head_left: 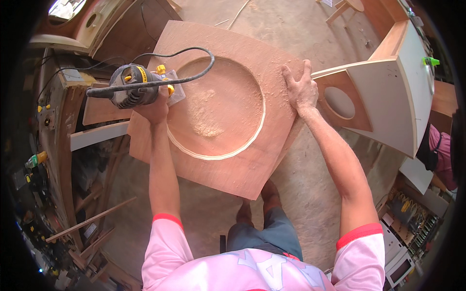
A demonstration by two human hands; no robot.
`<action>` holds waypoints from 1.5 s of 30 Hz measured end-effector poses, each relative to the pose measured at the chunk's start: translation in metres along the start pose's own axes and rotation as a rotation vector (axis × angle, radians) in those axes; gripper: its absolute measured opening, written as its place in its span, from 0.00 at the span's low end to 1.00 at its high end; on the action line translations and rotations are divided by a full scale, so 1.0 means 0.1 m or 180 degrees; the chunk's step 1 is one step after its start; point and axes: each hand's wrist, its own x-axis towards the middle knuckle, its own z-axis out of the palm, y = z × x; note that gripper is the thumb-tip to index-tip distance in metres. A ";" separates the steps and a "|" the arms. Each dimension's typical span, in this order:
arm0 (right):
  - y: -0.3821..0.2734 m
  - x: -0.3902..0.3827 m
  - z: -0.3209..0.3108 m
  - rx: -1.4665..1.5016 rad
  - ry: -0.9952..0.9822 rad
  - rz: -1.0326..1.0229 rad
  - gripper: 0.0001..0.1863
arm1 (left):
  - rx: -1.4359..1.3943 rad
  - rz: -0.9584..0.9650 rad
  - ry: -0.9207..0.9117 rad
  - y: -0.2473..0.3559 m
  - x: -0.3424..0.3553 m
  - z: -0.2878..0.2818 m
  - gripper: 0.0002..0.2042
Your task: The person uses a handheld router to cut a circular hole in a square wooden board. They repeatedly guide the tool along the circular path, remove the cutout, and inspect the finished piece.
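Note:
A corded trim router [134, 86], black with yellow knobs and a clear base plate [175, 88], is in my left hand [155, 107], whose fingers are mostly hidden by the tool. Its base is over the left rim of a large round cut in a reddish plywood board [213, 177]. Pale layered edges show along the cut, and a heap of sawdust [206, 125] lies inside the circle. At the board's right corner, my right hand [300, 89] grips the edge, thumb on top and one finger stretched along it; its other fingers are hidden.
The router's black cord [208, 60] loops over the board. At right stands a pale panelled box [403, 92] with a round-holed plywood piece [357, 109]. To the left are a wooden bench [65, 104] and a loose stick [92, 219]. A wooden stool [347, 7] stands at the far right.

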 end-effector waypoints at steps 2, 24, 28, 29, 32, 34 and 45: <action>0.01 0.01 0.01 0.0030 0.0032 -0.0014 0.54 | -0.0027 0.0016 0.0003 -0.03 0.02 0.06 0.31; 0.01 0.03 -0.04 0.0152 -0.0249 0.0077 0.54 | -0.0175 0.0092 -0.0083 -0.23 0.21 0.65 0.34; 0.03 0.02 0.01 0.0173 -0.0068 -0.0047 0.53 | -0.0156 0.0214 -0.0213 -0.31 0.23 0.74 0.36; 0.03 0.03 0.02 0.0139 0.0054 -0.0106 0.53 | -0.0150 0.0197 -0.0235 -0.32 0.23 0.76 0.36; 0.04 0.03 0.05 0.0035 0.0192 -0.0183 0.52 | -0.0170 0.0176 -0.0252 -0.31 0.22 0.85 0.36; 0.05 0.03 0.04 0.0099 0.0056 -0.0150 0.51 | -0.0215 0.0190 -0.0189 -0.28 0.21 0.89 0.36; 0.04 0.04 -0.01 0.0123 -0.0118 -0.0169 0.52 | -0.0079 0.0106 -0.0429 -0.27 0.14 1.10 0.39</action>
